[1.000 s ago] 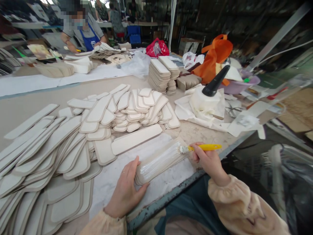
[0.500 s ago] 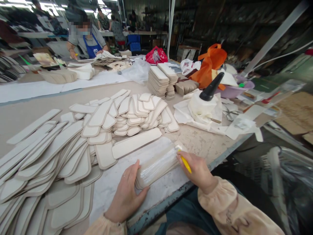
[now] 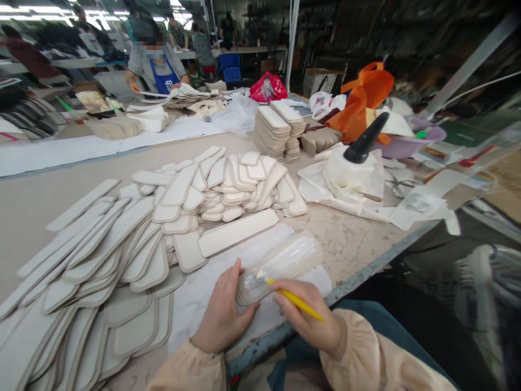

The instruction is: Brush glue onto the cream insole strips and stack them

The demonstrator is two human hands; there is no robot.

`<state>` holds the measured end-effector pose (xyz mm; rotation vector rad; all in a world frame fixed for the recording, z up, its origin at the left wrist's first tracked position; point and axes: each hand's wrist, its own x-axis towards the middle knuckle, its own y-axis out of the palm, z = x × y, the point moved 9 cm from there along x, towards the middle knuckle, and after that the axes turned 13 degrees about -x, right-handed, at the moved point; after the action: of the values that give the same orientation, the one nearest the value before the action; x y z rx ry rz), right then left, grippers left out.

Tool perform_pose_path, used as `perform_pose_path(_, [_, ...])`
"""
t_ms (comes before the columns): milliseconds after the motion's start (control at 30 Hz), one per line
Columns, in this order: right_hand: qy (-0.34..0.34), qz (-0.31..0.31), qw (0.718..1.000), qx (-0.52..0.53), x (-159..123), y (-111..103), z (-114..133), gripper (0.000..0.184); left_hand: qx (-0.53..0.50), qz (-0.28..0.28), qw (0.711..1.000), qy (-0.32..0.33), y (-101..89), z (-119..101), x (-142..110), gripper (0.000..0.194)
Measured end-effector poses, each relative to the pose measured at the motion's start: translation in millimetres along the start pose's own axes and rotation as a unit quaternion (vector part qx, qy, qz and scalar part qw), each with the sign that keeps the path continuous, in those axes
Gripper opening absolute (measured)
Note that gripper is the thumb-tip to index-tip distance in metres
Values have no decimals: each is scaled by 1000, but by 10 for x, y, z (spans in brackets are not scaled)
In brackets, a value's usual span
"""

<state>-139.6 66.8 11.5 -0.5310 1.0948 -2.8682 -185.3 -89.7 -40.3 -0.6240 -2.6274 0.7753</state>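
Note:
My right hand [image 3: 305, 312] is closed round the yellow handle of a glue brush [image 3: 303, 305]. Its bristle end rests near the left end of a long, rounded beige panel [image 3: 291, 258], which shines with wet white glue streaks. That panel tops a thin stack lying on white paper [image 3: 195, 315]. With thumb and fingers round the stack's left end, my left hand [image 3: 226, 309] holds it in place. Just behind lies a dry white strip [image 3: 239, 232]. Fanned piles of pale panels [image 3: 138, 250] cover the table to the left.
A white glue container [image 3: 345, 176] with a black cone stands on crumpled sheeting at right. Behind are stacked panels [image 3: 272, 130], an orange bag [image 3: 362, 103] and a purple basin [image 3: 415, 144]. The table edge [image 3: 366, 263] runs close in front. A co-worker [image 3: 157, 68] works across the table.
My right hand has swept the brush from the panel's right end to its left end, near my left hand. My left hand keeps its place on the stack. The view has shifted slightly.

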Motion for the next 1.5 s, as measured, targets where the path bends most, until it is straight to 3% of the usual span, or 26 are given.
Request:
perform_pose_path(67, [44,-26,999,-8,-27,-56,-164,22,-4,9,1000,-2,4,-30,3,95])
perform_pose_path(133, [40,-27,998,-29,-33,-17,-195,23,-9,12,1000,-5,0,-52,7,98])
perform_pose_path(267, [-39,33,998,-23,-27,244,62,25,-24,1,1000,-4,-23,-84,11,97])
perform_pose_path(333, [-36,54,998,13,-31,333,148,22,-35,-5,999,2,-35,-96,9,94])
perform_pose_path(433, [34,46,995,86,-38,360,76,20,-43,-8,999,2,-34,-85,3,96])
perform_pose_path(633, [195,-5,959,204,-69,330,-420,25,-16,0,1000,-22,-5,-19,-5,102])
perform_pose_path(767, [218,-45,949,224,-86,273,-529,26,2,2,1000,-19,-5,-9,1,101])
perform_pose_path(933, [219,8,926,307,-93,501,-433,31,27,-8,999,-17,-10,25,-9,97])
perform_pose_path(1000, [229,0,925,304,-79,497,-492,32,40,-10,999,-15,-5,51,-7,96])
perform_pose_path(1100, [249,-63,933,253,-79,241,-727,31,59,-11,998,-9,-2,73,5,93])
perform_pose_path(1300, [288,-193,925,156,-190,-579,-1275,33,74,-2,997,-8,-4,69,16,88])
perform_pose_path(1500, [265,-256,921,123,-273,-998,-1344,30,74,11,997,-7,-14,-24,-12,90])
